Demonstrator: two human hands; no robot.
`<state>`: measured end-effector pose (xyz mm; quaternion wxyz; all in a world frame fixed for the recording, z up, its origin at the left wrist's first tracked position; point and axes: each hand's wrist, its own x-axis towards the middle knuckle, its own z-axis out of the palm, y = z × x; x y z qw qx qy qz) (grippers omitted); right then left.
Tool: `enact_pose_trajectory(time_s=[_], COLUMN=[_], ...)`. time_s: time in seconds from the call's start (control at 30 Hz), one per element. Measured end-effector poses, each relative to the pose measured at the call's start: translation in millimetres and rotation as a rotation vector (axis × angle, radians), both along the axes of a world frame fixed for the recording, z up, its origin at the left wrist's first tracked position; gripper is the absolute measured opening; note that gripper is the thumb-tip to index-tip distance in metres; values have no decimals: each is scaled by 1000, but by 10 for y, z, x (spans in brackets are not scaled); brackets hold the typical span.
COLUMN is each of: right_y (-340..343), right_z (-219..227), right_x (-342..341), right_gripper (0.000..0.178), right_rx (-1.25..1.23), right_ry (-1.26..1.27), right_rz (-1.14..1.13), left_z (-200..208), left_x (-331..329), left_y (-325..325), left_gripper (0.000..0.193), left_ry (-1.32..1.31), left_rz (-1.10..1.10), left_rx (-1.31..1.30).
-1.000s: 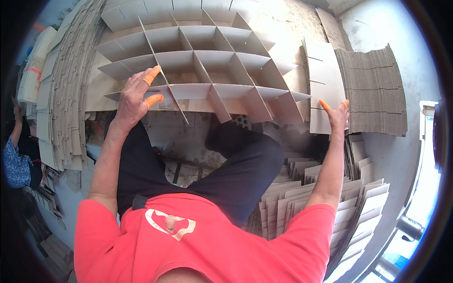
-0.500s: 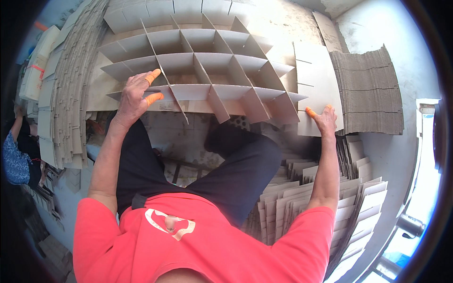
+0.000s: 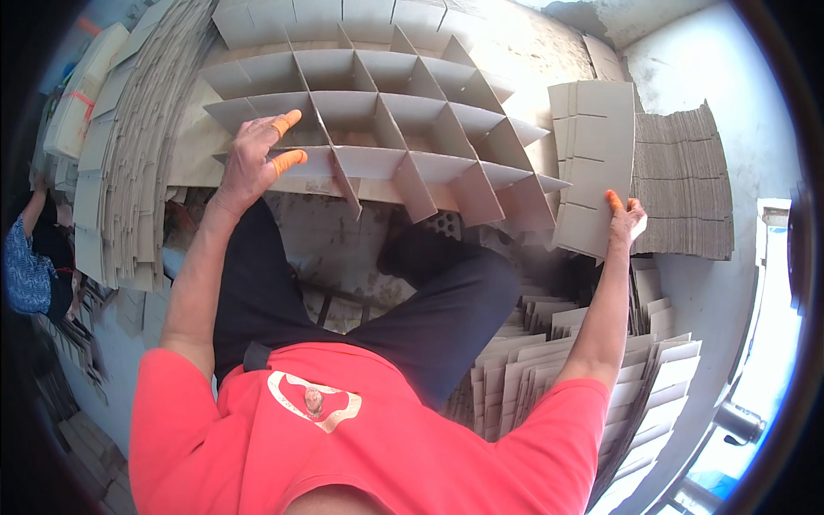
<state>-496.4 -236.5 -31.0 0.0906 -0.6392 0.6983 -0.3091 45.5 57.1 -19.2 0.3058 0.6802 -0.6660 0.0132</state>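
A cardboard divider grid point(image 3: 378, 129) of interlocked slotted strips stands on the table in front of me. At its near left side is my left hand point(image 3: 251, 163), thumb and forefinger spread apart, with orange finger covers on both. It touches or hovers by the ends of the strips; the other fingers are partly hidden. On the right, my right hand point(image 3: 628, 219) grips a flat slotted cardboard strip point(image 3: 592, 163) by its near right corner, an orange-covered thumb on top and the fingers at its edge. The strip lies tilted beside the grid's right end.
Stacked brown cardboard strips point(image 3: 682, 184) stand at the right, past the held one. A tall cardboard pile point(image 3: 142, 146) lines the left. More slotted pieces point(image 3: 326, 13) lie at the far edge. Below right sit folded dividers point(image 3: 549, 369). Another person point(image 3: 34, 266) is at the far left.
My right hand has shifted from lying on the strip to gripping its corner, and the strip has lifted and turned slightly. My left hand stays by the grid.
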Motion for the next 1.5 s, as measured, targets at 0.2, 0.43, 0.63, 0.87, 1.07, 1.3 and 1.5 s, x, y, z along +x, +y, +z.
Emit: enact_pose_trajectory(time_s=[0.2, 0.43, 0.63, 0.87, 1.07, 1.3, 1.5], right_y=[-176, 131, 540, 1640, 1906, 1929, 1893], right_z=[64, 782, 1394, 1449, 1219, 1061, 1088], right_x=[-175, 430, 1409, 3271, 4007, 4419, 4569], right_gripper=[23, 24, 20, 61, 65, 62, 63], right_rx=[124, -339, -98, 186, 119, -12, 18], right_ry=[-112, -20, -400, -355, -252, -57, 46], right_rz=[41, -60, 471, 894, 1099, 1115, 1178], left_z=[48, 73, 71, -95, -236, -305, -225], left_x=[40, 237, 372, 523, 570, 578, 557], left_y=[79, 292, 449, 607, 524, 471, 512], left_gripper=[56, 55, 53, 46, 18, 5, 7], left_ry=[47, 29, 5, 93, 136, 121, 46], left_rz=[21, 63, 98, 149, 270, 180, 207], left_rx=[-39, -85, -83, -34, 39, -121, -74])
